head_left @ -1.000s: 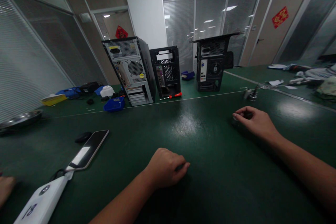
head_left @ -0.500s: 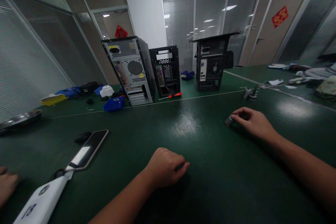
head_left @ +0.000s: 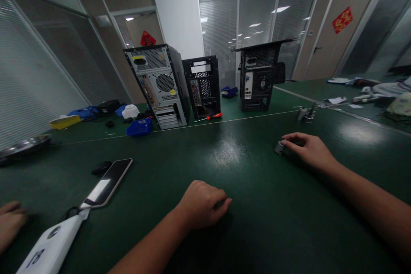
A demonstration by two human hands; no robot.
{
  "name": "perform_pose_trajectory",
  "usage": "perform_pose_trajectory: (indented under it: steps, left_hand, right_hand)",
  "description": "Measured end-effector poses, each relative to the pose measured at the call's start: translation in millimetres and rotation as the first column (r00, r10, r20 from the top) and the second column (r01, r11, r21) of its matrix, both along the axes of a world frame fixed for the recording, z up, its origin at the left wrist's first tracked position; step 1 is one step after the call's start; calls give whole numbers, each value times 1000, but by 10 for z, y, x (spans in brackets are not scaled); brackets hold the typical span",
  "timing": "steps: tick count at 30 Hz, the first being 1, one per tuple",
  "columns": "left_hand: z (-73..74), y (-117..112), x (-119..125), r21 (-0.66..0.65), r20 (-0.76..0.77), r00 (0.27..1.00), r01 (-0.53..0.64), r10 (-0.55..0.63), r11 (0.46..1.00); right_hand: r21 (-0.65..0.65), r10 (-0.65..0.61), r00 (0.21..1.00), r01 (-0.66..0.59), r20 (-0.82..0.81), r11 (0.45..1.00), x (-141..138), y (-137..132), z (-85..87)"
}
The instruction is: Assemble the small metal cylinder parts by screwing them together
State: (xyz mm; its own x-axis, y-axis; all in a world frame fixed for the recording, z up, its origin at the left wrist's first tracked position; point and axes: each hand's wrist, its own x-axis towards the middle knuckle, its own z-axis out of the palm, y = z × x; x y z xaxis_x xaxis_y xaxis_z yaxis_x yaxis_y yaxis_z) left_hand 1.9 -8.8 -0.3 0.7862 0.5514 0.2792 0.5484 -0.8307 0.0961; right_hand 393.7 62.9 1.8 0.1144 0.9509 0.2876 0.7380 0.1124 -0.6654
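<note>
My left hand (head_left: pixel 202 203) rests on the green table (head_left: pixel 250 218) near the front, fingers curled into a loose fist; nothing shows in it. Further right, my right hand (head_left: pixel 308 150) lies on the table with its fingertips pinched on a small grey metal part (head_left: pixel 279 147). Three computer cases stand at the back: a silver one (head_left: pixel 159 85), a small black one (head_left: pixel 203 86) and a black one with its side panel up (head_left: pixel 260 78). A red-handled screwdriver (head_left: pixel 212 117) lies in front of the small case.
A smartphone (head_left: pixel 107 182) on a cable and a white power bank (head_left: pixel 48 248) lie front left, beside a black mouse (head_left: pixel 101 167). Another person's hand (head_left: pixel 9 222) shows at the left edge. Blue bins (head_left: pixel 139 128) and small metal parts (head_left: pixel 306 114) sit further back.
My right hand has drawn the small grey part a little to the left, so it now shows at the fingertips. The other person's hand at the left edge has shifted slightly.
</note>
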Motion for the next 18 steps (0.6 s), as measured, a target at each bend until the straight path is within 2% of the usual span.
perform_pose_trajectory:
  steps: [5,18]
  left_hand:
    - [-6,4,-4,1,1,1000,8,-8,1000]
    - [-10,0,1,-3,9,1000,4,-4,1000]
  right_hand:
    - [-28,-28,999,27,-22,999,29,18,-10]
    - [-56,104,989,-110,-101,992,0,49,-74]
